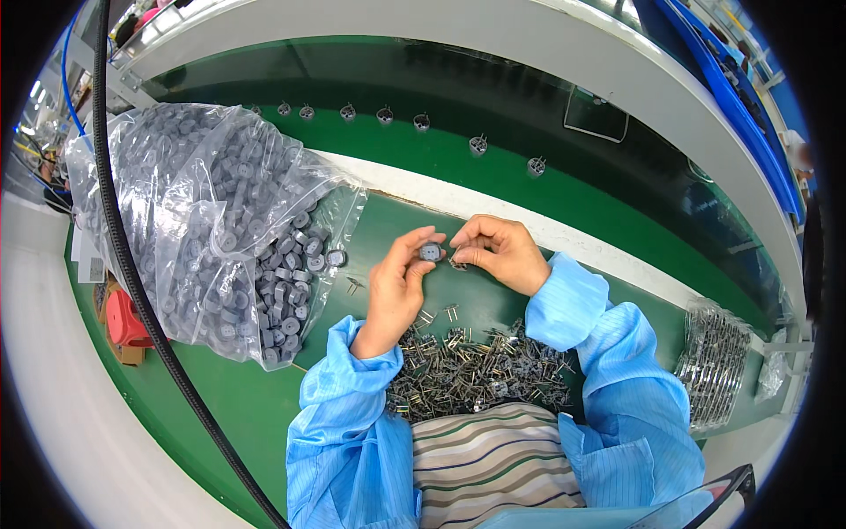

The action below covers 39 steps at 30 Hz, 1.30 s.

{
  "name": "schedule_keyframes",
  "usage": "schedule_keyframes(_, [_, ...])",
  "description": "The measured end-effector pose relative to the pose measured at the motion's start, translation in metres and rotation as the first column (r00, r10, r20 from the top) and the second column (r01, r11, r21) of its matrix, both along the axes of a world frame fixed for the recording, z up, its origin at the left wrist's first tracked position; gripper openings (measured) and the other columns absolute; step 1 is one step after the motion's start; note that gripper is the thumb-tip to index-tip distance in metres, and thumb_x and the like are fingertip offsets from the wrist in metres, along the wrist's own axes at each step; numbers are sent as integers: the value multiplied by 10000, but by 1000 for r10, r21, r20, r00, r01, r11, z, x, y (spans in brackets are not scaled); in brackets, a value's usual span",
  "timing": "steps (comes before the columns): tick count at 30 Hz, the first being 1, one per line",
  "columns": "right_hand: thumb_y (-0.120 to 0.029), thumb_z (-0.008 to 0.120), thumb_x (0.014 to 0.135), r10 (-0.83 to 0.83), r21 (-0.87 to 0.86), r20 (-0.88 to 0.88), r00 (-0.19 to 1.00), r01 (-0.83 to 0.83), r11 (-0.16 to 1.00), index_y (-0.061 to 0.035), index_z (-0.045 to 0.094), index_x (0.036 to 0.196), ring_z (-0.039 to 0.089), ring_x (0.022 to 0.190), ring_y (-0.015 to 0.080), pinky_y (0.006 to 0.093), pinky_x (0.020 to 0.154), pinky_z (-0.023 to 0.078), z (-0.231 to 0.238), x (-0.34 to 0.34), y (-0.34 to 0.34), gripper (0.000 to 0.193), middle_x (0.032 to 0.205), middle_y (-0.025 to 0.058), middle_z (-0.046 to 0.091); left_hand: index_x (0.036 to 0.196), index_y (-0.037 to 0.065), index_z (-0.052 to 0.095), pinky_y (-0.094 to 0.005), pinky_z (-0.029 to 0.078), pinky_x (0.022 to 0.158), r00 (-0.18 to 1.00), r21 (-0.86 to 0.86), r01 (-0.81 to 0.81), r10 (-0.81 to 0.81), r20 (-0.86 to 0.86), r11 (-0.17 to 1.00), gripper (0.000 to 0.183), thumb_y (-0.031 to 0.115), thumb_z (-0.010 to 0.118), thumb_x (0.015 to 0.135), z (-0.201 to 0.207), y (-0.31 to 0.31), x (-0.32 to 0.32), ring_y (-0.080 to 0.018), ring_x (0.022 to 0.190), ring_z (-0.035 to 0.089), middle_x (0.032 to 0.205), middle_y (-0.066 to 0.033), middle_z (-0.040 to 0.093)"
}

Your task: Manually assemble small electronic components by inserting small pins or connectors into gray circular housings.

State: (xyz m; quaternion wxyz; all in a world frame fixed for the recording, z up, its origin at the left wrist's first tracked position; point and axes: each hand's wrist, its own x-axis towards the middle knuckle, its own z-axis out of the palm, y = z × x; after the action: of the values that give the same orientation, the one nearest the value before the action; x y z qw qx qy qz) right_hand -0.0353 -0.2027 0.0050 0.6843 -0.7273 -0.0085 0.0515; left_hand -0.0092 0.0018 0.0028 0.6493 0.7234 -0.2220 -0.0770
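Between the thumb and fingers of my left hand is a small grey round plastic cap with holes in its face. Close beside it, my right hand pinches a small metal pin part, partly covered by the fingertips. The two pieces are a short gap apart, above the green table. Below my hands spreads a pile of metal pin parts, with a few loose ones nearer my left wrist. Left of my left hand, grey caps spill from the mouth of a large clear plastic bag.
Beyond a white rail, several assembled parts stand in a row on a green belt. A clear bag of pin parts lies at the right. A black cable hangs across the left, near a red object.
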Motion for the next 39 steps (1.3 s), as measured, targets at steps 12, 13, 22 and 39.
schedule_keyframes(12, [19,793,775,170,-446,593,787,145,883,-21,668,904,592,833,274,373,695,484,18,-2,10,183,865,86,620,1394,45,525,-358,599,835,992,128,83,-94,79,988,591,-211,539,862,6,-1,-6,-320,1050,729,1180,-207,716])
schedule_keyframes(13, [19,793,775,171,-446,593,787,144,884,-21,668,904,592,833,274,373,695,484,17,-3,9,183,865,86,620,1395,43,523,-355,601,832,992,137,90,-101,80,987,594,-215,533,860,6,-1,-6,-317,1043,731,1177,-200,719])
schedule_keyframes(22, [76,758,794,255,-530,658,709,194,826,-19,627,1010,565,790,264,354,674,479,20,-10,14,269,860,114,555,1383,58,539,-352,578,836,998,68,60,-59,-9,996,586,-186,579,852,10,-2,-10,-291,1008,724,1167,-169,733])
schedule_keyframes(39, [-112,706,869,-293,-751,544,786,612,249,-62,750,960,625,1036,311,418,909,529,-27,45,-158,113,993,88,714,1268,29,636,-471,400,982,831,676,-548,234,504,493,437,162,770,874,22,70,-4,-359,1139,520,1193,-173,553])
